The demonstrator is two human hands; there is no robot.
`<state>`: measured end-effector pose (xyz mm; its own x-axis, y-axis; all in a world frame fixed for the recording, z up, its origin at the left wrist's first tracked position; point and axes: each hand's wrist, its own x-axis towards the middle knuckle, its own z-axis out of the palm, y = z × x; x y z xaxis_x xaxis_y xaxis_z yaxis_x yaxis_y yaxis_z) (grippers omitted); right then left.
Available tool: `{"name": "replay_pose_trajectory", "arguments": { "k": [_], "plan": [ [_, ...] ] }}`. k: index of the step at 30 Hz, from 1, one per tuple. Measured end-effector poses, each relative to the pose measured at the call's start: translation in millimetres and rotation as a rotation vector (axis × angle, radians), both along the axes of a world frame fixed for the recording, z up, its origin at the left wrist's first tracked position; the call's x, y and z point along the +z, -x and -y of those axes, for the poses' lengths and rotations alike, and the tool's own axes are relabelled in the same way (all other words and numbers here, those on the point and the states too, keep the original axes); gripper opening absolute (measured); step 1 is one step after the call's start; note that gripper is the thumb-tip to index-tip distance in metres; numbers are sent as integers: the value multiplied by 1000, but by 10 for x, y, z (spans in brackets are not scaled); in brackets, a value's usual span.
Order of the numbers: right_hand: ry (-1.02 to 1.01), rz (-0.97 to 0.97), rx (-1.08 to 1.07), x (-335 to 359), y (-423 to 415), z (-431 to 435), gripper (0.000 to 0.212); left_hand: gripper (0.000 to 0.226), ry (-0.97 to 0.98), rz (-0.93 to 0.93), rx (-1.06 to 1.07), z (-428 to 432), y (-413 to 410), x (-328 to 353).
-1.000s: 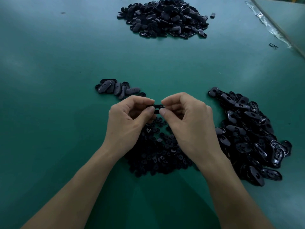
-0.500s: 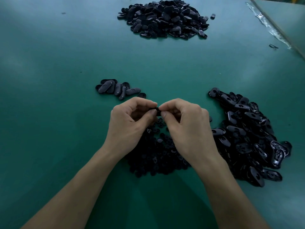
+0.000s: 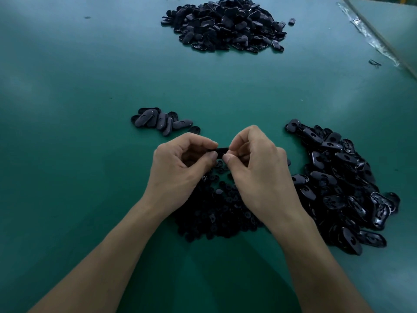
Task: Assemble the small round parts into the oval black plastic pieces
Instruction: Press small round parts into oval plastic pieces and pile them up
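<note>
A green counter [image 3: 67, 154] carries a far heap of oval pieces [image 3: 225, 26], a small cluster [image 3: 158, 120], a right-hand pile [image 3: 343, 188], and small round parts [image 3: 216, 213].

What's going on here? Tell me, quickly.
A person is putting parts together by hand over a green table. The left hand and right hand both pinch one black piece between them, above a heap of small round parts. A heap of oval pieces lies to the right, a small cluster to the left, a big pile at the far side. Whether a round part is seated yet is hidden.
</note>
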<state>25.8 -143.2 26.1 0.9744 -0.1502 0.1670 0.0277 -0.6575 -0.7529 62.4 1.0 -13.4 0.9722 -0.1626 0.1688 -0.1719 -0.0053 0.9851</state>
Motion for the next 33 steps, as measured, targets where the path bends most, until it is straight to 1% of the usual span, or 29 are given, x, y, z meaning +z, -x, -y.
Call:
{"name": "replay_pose_trajectory", "arguments": {
  "k": [5,10,15,21,28,33],
  "plan": [
    [-15,15,-13,7,5,11,25,16,-14,16,-20,-4,10,8],
    [-58,75,-32,14,2,-21,29,25,-31,29,-38,-21,3,14],
    [-54,128,-39,12,-5,-63,29,24,-42,26,-33,-17,5,10],
    [7,111,-46,-13,1,-71,28,24,-43,28,-27,-10,8,10],
    [-93,162,-44,-9,-4,-117,27,23,-18,12,-11,-12,4,0],
    [-55,157,-36,-7,2,-120,25,20,-9,5,-3,-15,4,10]
  ]
}}
